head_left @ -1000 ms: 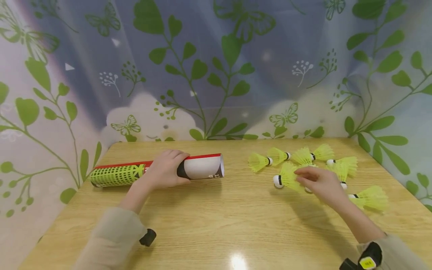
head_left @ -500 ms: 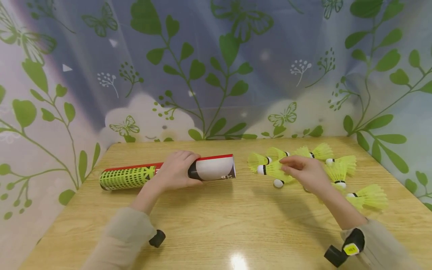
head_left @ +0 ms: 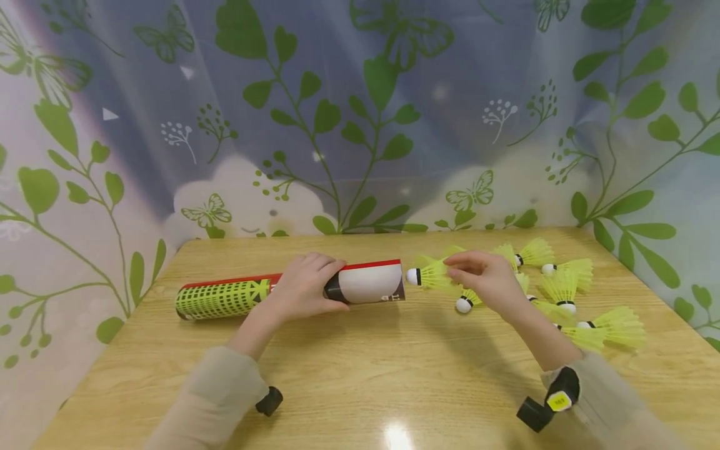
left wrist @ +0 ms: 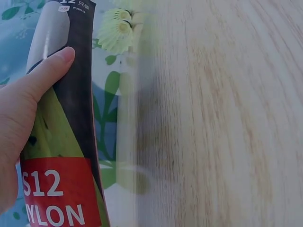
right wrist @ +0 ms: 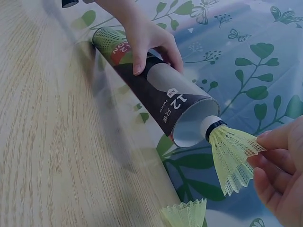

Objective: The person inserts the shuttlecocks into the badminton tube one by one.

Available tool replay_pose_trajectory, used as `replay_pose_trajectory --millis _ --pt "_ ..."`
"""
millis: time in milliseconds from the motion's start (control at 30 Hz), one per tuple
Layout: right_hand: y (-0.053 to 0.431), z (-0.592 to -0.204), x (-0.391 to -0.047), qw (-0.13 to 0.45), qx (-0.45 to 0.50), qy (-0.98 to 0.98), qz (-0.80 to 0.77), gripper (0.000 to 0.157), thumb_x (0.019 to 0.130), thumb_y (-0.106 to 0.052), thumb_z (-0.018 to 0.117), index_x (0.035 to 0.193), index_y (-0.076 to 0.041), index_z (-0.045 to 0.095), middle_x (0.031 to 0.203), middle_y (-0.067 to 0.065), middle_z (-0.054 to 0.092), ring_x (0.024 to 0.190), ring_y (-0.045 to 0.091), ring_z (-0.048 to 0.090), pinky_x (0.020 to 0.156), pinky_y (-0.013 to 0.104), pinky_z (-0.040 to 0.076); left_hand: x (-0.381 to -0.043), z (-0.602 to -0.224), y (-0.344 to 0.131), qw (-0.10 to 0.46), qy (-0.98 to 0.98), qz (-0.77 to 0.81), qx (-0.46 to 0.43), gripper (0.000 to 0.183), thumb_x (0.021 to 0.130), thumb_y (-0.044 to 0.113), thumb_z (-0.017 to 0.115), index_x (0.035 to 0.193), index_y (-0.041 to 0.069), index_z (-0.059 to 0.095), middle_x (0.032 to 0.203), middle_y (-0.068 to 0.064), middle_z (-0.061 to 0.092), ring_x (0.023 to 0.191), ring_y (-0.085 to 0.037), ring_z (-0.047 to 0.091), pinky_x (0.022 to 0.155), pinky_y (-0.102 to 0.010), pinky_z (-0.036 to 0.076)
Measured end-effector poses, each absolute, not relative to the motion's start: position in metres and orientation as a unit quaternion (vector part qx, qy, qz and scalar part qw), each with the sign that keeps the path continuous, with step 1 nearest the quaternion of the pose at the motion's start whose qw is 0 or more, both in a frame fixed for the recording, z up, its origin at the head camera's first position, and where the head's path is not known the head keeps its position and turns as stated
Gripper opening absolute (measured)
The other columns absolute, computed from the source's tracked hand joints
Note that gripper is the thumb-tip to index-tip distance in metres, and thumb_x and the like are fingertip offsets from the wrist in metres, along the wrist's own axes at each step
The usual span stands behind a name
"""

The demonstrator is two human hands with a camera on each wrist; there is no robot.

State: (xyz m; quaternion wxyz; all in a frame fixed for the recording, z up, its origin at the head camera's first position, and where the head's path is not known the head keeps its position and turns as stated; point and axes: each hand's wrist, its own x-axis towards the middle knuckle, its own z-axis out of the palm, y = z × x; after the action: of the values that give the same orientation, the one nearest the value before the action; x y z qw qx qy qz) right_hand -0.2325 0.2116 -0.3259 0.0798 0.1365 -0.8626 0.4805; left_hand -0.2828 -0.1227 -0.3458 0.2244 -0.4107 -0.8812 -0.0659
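Observation:
My left hand [head_left: 306,284] grips a shuttlecock tube [head_left: 365,284] around its middle, thumb along the near side. The tube is red, black, grey and green, lying lengthwise with its open mouth to the right. "S12 NYLON" shows on its label [left wrist: 57,191] in the left wrist view. My right hand [head_left: 492,281] pinches a yellow shuttlecock [right wrist: 232,151] by the skirt's edge between thumb and fingers. The shuttlecock's white cork [right wrist: 208,125] points at the tube's mouth, right at the rim. In the right wrist view the visible inside of the tube is pale and bare.
Several more yellow shuttlecocks lie on the right of the wooden table [head_left: 349,375], among them one [head_left: 464,303] just under my right hand and one [head_left: 619,325] farther right. A leaf-patterned curtain [head_left: 360,125] stands behind the table's back edge.
My right hand has lifted the shuttlecock from the group and carried it left to the tube's mouth. My left hand has slid the tube to the right.

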Motion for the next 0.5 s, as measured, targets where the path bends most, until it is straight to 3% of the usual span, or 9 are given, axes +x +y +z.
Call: replay_pose_trajectory --millis 300,500 --pt "0.200 -0.334 -0.240 0.063 0.140 -0.854 0.497 0.029 0.089 -0.015 0.063 0.113 0.000 0.064 0.105 0.018 0.064 0.084 0.021 0.064 0.066 0.030 0.051 -0.284 -0.347 -0.119 0.210 -0.887 -0.066 -0.407 0.077 0.064 0.053 0.079 0.122 0.007 0.059 0.113 -0.007 0.060 0.103 -0.025 0.054 0.090 -0.042 0.043" --pt "0.188 -0.341 -0.242 0.076 0.135 -0.842 0.516 0.029 0.087 -0.011 0.065 0.114 0.001 0.062 0.093 0.014 0.067 0.083 0.026 0.065 0.065 0.031 0.050 -0.284 -0.345 -0.118 0.204 -0.891 -0.063 -0.400 0.078 0.064 0.054 0.078 0.122 0.007 0.058 0.114 -0.007 0.060 0.103 -0.025 0.054 0.090 -0.042 0.043"
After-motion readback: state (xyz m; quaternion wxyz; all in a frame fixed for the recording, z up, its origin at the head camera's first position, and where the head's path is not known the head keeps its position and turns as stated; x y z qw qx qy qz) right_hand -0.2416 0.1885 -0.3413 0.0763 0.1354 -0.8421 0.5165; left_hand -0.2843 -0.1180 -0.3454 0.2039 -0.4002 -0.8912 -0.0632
